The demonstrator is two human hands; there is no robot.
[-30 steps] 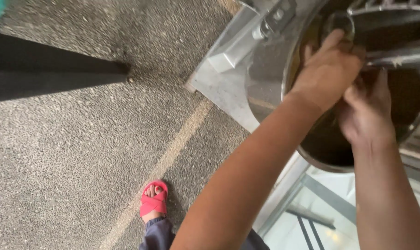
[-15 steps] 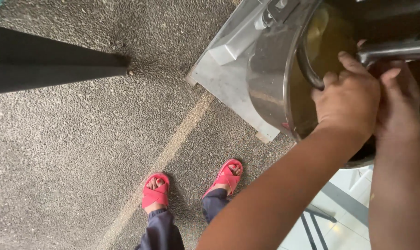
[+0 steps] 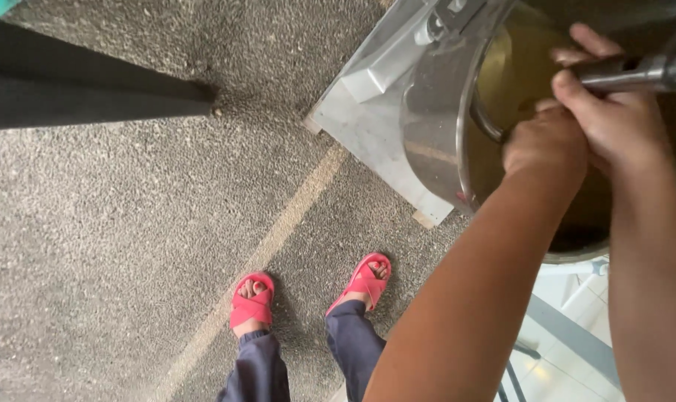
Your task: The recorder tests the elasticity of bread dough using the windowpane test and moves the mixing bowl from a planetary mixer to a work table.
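I see both hands at large steel pot (image 3: pixel 435 126), upper right of view. Right hand (image 3: pixel 621 123) wrapped around metal handle (image 3: pixel 636 72), fingers closed over it. Left hand (image 3: pixel 544 141) balled into fist just below, touching right hand, pressed at pot rim; cannot tell what it grips. Yellowish liquid (image 3: pixel 513 71) visible inside pot. Pot sits on grey metal stand (image 3: pixel 375 130). Below: 2 red sandals (image 3: pixel 252 301), dark trousers (image 3: pixel 353 346), rough grey floor (image 3: pixel 115 246) with pale painted line (image 3: pixel 278 238).
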